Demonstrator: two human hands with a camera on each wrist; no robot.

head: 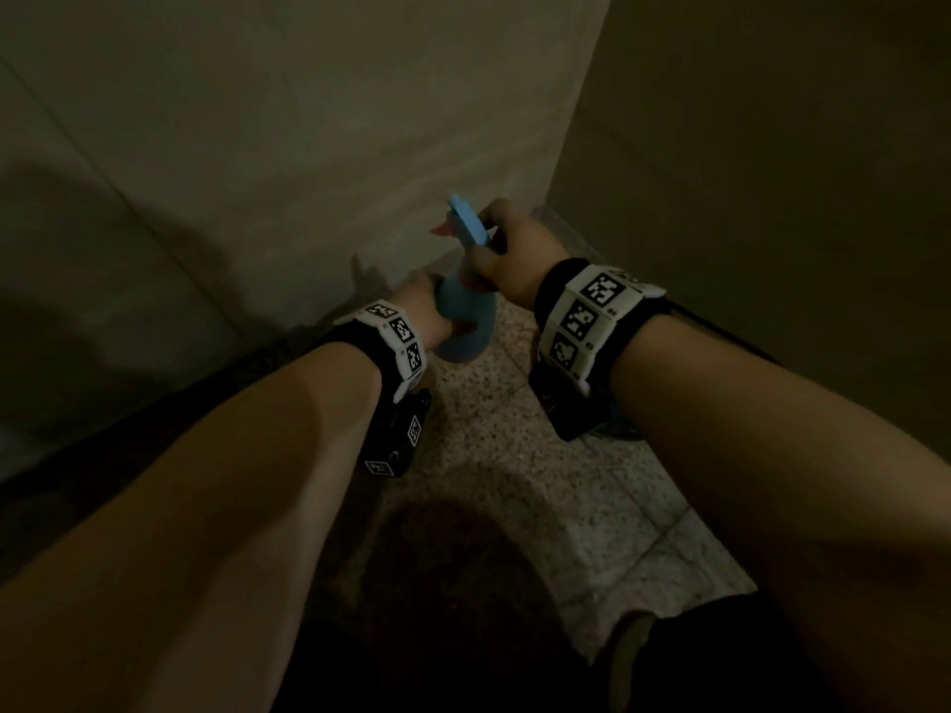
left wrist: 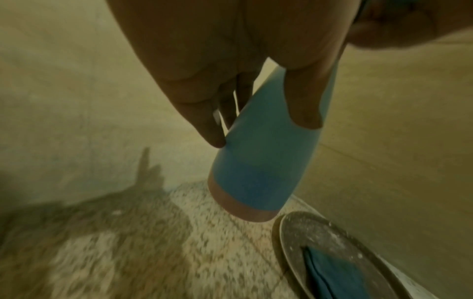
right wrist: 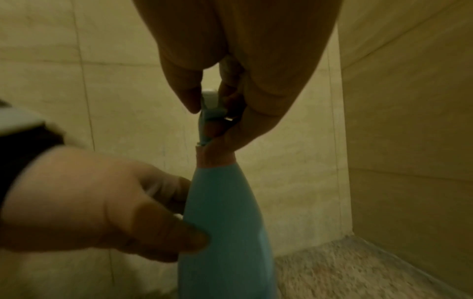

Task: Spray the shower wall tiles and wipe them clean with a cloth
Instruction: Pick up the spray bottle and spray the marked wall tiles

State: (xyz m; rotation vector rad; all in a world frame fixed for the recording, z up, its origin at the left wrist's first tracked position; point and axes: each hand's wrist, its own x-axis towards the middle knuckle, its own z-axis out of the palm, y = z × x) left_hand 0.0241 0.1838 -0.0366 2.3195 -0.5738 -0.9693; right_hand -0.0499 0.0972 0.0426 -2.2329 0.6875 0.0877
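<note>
Bottle (head: 465, 321) between hands — left (head: 419, 301) low, right (head: 507, 249) high.

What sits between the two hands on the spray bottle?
Only bottle: the left hand grips the blue body of the spray bottle, the right hand holds the sprayer head, and the bare pinkish neck spans the gap. Clearest in the right wrist view.

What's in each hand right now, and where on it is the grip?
Both hold the blue spray bottle: left hand around its body, right hand at the neck and spray head.
</note>
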